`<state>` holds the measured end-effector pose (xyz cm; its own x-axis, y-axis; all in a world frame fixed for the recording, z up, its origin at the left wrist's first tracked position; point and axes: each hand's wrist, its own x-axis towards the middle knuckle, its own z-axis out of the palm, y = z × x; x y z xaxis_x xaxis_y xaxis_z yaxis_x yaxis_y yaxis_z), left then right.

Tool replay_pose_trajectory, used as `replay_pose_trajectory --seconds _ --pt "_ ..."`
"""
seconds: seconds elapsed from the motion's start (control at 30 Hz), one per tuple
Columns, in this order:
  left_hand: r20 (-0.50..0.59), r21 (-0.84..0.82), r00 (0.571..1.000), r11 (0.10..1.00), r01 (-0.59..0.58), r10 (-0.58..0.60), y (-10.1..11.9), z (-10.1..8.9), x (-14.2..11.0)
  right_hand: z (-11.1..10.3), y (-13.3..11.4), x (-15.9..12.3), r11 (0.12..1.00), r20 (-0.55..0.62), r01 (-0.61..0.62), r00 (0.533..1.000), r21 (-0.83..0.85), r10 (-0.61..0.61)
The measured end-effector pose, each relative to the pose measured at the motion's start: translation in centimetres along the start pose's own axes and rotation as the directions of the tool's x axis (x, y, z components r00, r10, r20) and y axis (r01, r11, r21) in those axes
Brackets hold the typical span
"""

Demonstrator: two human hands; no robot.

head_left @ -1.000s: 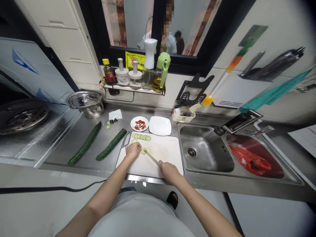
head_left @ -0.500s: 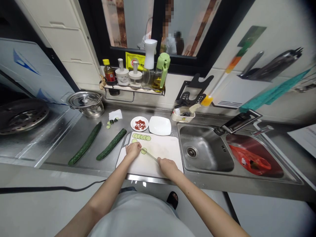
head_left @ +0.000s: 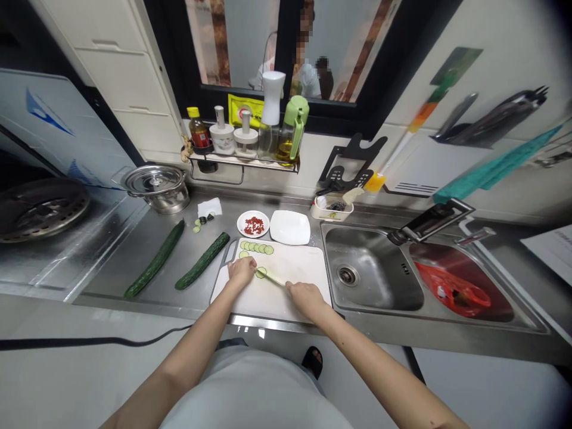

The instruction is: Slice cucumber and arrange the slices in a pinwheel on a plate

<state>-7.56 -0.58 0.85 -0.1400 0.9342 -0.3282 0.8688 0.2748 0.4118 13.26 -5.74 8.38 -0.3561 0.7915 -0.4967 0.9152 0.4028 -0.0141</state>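
"What is being done?"
"A cucumber slice at centre frame is apparently being cut; the knife is clamped in the right hand."
"And the left hand?"
"Held beside the slice; its finger grip cannot be told. Steady pressure seems called for next."

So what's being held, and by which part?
The right hand grips a knife by its handle end; whether the left hand holds the nearby cucumber slice can't be told.

Knife handle concealed within right hand. Contact between left hand and cucumber slice indeterminable. Pan, left, cut off by edge. Red bag, right: contents indistinct.
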Motion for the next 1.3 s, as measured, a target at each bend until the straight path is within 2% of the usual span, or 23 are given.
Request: replay_pose_trajectory --seconds 0.2,0.3,0.4,0.5,0.67,0.93,1.3 --pt "-0.004 -0.013 1.000 1.000 -0.003 0.003 0.1 -0.1 -0.1 0.8 0.5 -0.1 0.999 -0.021 0.021 1.000 -0.031 -0.021" --pt "-0.009 -0.021 1.000 1.000 -0.001 0.001 0.0 -0.1 -0.3 1.7 0.7 -0.6 1.000 -0.038 -0.006 0.999 0.022 0.006" --pt "-0.031 -0.028 0.999 0.999 -0.026 0.025 -0.1 0.1 -0.7 2.7 0.9 -1.1 0.984 -0.052 -0.104 0.992 0.142 0.112" --pt "-0.054 -0.035 0.997 0.997 -0.062 0.060 0.0 0.3 -1.4 3.4 1.2 -1.4 0.932 -0.025 -0.251 0.964 0.261 0.266" --pt "-0.068 0.001 0.995 0.998 -0.070 0.070 0.4 0.6 -2.2 4.1 1.7 -1.3 0.862 0.004 -0.381 0.915 0.333 0.403" --pt "-0.069 0.021 0.995 0.997 -0.072 0.074 0.9 1.0 -2.3 4.0 1.6 -0.9 0.833 -0.003 -0.405 0.899 0.378 0.438" --pt "-0.082 0.007 0.995 0.998 -0.061 0.061 1.2 0.9 -2.3 4.2 1.5 -0.7 0.837 0.006 -0.398 0.904 0.376 0.428"
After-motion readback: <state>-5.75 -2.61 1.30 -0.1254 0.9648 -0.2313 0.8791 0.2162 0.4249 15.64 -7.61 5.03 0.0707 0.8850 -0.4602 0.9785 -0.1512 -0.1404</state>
